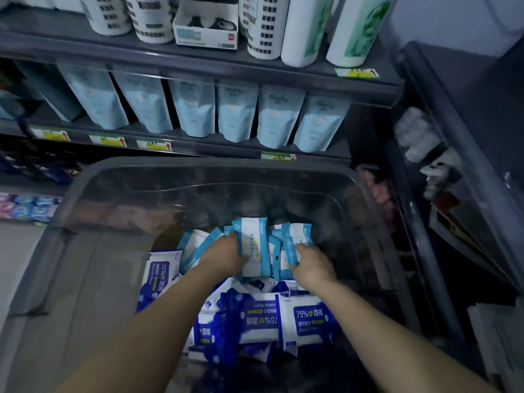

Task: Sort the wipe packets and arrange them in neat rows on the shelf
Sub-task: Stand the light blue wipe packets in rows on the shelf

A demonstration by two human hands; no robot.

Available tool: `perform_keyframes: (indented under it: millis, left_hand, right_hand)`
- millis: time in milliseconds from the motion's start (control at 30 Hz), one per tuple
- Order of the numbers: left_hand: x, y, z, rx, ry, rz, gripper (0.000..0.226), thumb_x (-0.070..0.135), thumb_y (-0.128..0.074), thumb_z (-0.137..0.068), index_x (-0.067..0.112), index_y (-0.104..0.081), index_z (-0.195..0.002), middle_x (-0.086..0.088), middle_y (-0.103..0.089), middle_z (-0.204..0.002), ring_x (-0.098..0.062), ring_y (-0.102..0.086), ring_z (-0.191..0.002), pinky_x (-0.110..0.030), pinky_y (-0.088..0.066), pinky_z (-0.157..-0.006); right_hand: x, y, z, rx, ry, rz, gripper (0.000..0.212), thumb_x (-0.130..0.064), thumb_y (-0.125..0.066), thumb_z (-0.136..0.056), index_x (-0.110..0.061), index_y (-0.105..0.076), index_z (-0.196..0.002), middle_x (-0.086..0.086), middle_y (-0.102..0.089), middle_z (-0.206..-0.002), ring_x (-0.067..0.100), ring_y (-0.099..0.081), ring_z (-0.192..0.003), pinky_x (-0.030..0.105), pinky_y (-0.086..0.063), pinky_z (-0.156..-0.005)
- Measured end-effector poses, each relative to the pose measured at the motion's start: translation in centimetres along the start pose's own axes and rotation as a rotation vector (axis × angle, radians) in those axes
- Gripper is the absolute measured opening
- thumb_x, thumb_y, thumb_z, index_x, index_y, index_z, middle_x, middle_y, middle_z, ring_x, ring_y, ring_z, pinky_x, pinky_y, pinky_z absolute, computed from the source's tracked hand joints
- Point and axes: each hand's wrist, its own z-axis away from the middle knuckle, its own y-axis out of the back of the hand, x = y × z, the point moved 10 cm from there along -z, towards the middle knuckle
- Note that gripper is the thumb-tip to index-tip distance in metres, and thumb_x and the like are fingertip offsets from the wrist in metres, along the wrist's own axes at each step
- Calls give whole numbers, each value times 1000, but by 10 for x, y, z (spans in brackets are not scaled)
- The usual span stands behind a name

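1. Bin (71,251) of clear plastic stands in front of the shelf (198,143), and every wipe packet in view lies inside it. Along its left wall and near edge sit the dark-blue alcohol wipe packets (306,319), heaped at mixed angles.
2. Left hand (224,256) reaches toward the far middle of the bin, its fingers curled round a bunch of light-blue wipe packets (252,245) stood on edge.
3. The light-blue packets cluster toward the bin's far edge, touching the dark-blue heap along their near side. A few more lie tilted just left of the left hand.
4. Right hand (312,265), just right of that bunch, is closed on further packets of the same light-blue kind. The packets overlap, so it is hard to tell whether both hands squeeze one bundle or each holds its own.
5. Progress looks early. The two kinds are roughly parted inside the bin, but no wipe packet shows on the shelf. The board above the bin's far edge carries a row of pale pouches (235,109), not wipes. What is left is to lift the gathered light-blue bundle out and set it in rows, then do the same with the dark-blue heap.
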Motion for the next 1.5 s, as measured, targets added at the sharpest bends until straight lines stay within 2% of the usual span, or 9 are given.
perform_keyframes:
  millis: [200, 333, 467, 667, 800, 933, 1233, 1367, 1500]
  left_hand:
    - [-13, 3, -22, 82, 82, 293, 52, 39, -68, -85, 12, -53, -127, -9, -61, -122, -27, -59, -108, -35, -49, -86]
    - [-12, 4, -27, 132, 74, 338, 22, 31, -73, -81, 14, -64, -90, -10, -65, -102, -23, -59, -87, -30, -44, -70]
    - [-16, 10, -28, 184, 68, 339, 30, 28, -72, -81, 22, -48, -64, -8, -58, -96, -17, -47, -82, -25, -32, -67]
    - [-24, 18, -23, 123, 61, 575, 16, 20, -63, -90, 10, -52, -84, -2, -51, -74, -21, -48, -75, -30, -35, -60]
    - [-46, 19, -23, 65, 153, 877, 18, 12, -64, -90, 15, -56, -106, -8, -64, -106, -27, -62, -99, -44, -52, -88]
    - [-63, 22, -15, 48, 245, 1022, 11, 9, -57, -94, 15, -60, -103, -12, -65, -113, -31, -63, -100, -50, -52, -90]
    - [-30, 13, 7, -208, 158, 1378, 22, 5, -40, -100, 11, -58, -112, -9, -67, -106, -24, -64, -93, -42, -54, -71]
    - [-28, 15, 8, -187, 144, 1319, 21, 9, -38, -102, 13, -58, -107, -8, -67, -103, -22, -64, -91, -40, -52, -73]
    - [-33, 26, 7, -96, 142, 1195, 18, 15, -43, -102, 15, -58, -93, -6, -67, -92, -19, -63, -81, -34, -50, -70]
  right_hand:
    - [8, 6, -8, 119, -79, -150, 32, -12, -64, -88, -21, -60, -119, 12, -48, -126, 30, -58, -104, 30, -48, -92]
    - [3, 0, -11, 133, -139, -103, 42, -20, -61, -90, -25, -48, -129, 12, -53, -122, 31, -55, -110, 31, -46, -86]
    - [13, 5, -11, 201, -258, -222, 59, -23, -76, -76, -16, -42, -123, 10, -57, -118, 31, -54, -111, 36, -46, -87]
    - [-3, 0, -21, 105, -192, -696, 40, -7, -74, -79, -19, -51, -108, 4, -67, -109, 19, -64, -92, 35, -55, -78]
    - [-24, 13, -20, 61, -83, -829, 14, -10, -71, -83, -16, -64, -94, -1, -70, -93, 20, -69, -84, 34, -57, -72]
    - [-37, 14, -11, -14, -58, -988, 5, -11, -66, -87, -16, -66, -90, 2, -73, -93, 23, -70, -87, 37, -55, -77]
    - [-72, 10, -4, -48, 13, -909, 9, -11, -69, -86, -12, -65, -95, 1, -71, -95, 17, -69, -85, 30, -56, -73]
    - [-73, 10, 1, -51, 19, -856, 9, -15, -70, -87, -14, -63, -93, -3, -70, -91, 11, -67, -79, 25, -52, -63]
    - [-77, 22, 4, -1, 75, -845, 8, -15, -66, -90, -21, -61, -94, -4, -69, -95, 15, -68, -86, 33, -57, -72]
